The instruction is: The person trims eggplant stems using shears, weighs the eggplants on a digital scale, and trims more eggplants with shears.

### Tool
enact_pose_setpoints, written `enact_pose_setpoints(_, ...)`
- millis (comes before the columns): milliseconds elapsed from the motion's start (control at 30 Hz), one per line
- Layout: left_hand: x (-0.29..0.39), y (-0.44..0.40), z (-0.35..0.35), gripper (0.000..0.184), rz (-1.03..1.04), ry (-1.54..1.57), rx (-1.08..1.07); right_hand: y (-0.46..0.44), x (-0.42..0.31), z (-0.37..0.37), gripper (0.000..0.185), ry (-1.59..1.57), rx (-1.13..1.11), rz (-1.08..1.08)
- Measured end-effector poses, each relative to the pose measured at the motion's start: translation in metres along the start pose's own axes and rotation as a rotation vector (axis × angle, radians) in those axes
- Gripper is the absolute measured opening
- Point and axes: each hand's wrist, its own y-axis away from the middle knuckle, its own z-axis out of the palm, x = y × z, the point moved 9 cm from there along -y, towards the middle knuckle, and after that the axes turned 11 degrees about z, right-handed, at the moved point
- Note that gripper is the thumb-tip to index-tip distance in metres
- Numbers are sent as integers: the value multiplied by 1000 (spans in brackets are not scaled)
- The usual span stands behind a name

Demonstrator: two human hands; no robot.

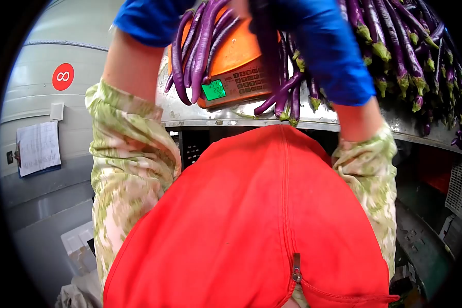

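My left hand [151,20], in a blue glove, reaches past the top edge of the head view, close to long purple eggplants [206,43]. These lie across an orange pan [241,46] on a digital scale [241,82] with a lit green display. My right hand [323,46], also blue-gloved and smeared by motion, stretches up and inward over the counter. Beside it a dark, blurred eggplant [268,46] hangs in front of the scale's right side; whether the hand grips it is unclear. The fingers of both hands are cut off or blurred.
A large heap of eggplants [395,46] covers the right of the metal counter [323,117]. A few more eggplants [290,95] lie right of the scale. On the left wall hangs a clipboard [38,149]. A white crate [458,190] stands below at right.
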Motion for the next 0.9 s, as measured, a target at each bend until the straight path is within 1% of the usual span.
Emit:
enact_pose_setpoints(33, 11, 3, -16, 29, 229, -123, 60, 4, -15, -9, 39, 72, 48, -35)
enact_pose_setpoints(133, -2, 42, -140, 37, 288, -753, 111, 15, -60, -45, 43, 339, 219, -122)
enact_pose_setpoints(200, -47, 75, -204, 40, -148, -1002, 298, 23, -98, -84, 46, 667, 413, -186)
enact_pose_setpoints(267, -90, 103, -252, 62, -380, -1061, 241, 25, -130, -135, 48, 1042, 624, -195)
enact_pose_setpoints(300, -109, 112, -262, 63, -466, -1029, 171, 24, -140, -162, 49, 1223, 710, -164)
enact_pose_setpoints(333, -118, 118, -263, 62, -448, -1013, 161, 21, -145, -193, 51, 1393, 763, -90)
enact_pose_setpoints(367, -127, 121, -264, 60, -539, -1104, 110, 17, -145, -225, 52, 1566, 793, 27)
enact_pose_setpoints(400, -133, 123, -263, 58, -629, -1196, 60, 12, -137, -257, 53, 1715, 778, 200)
enact_pose_setpoints(433, -134, 127, -250, 52, -592, -1105, 77, 10, -123, -283, 54, 1862, 736, 383)
enact_pose_setpoints(467, -138, 128, -264, 46, -571, -1227, 102, 5, -110, -309, 56, 2048, 707, 359)
enact_pose_setpoints(500, -132, 126, -265, 44, -561, -1286, 124, 9, -108, -316, 58, 2115, 789, 216)
enact_pose_setpoints(567, -118, 118, -263, 41, -547, -1355, 165, 16, -115, -302, 65, 2127, 849, 21)
enact_pose_setpoints(600, -102, 110, -258, 41, -544, -1366, 181, 25, -122, -278, 65, 2047, 881, 77)
enact_pose_setpoints(633, -74, 102, -245, 42, -495, -1379, 266, 32, -131, -242, 64, 1965, 910, 139)
enact_pose_setpoints(667, -51, 92, -244, 41, -326, -1360, 312, 35, -135, -227, 64, 1884, 935, 200)
enact_pose_setpoints(700, -18, 78, -216, 37, -113, -1284, 281, 32, -145, -236, 57, 1744, 830, -191)
enact_pose_setpoints(733, 4, 65, -200, 31, -120, -1212, 248, 33, -152, -258, 50, 1545, 848, -215)
enact_pose_setpoints(767, 23, 54, -192, 19, -18, -1070, 255, 36, -157, -258, 50, 1360, 829, -228)
enact_pose_setpoints(800, 26, 57, -190, 16, 99, -357, 455, 39, -157, -238, 49, 1168, 790, -224)
enact_pose_setpoints(833, 36, 54, -171, 16, 161, -111, 511, 38, -155, -215, 49, 1036, 735, -229)
enact_pose_setpoints(900, 51, 44, -130, 18, 226, 3, 508, 34, -145, -171, 48, 850, 637, -229)
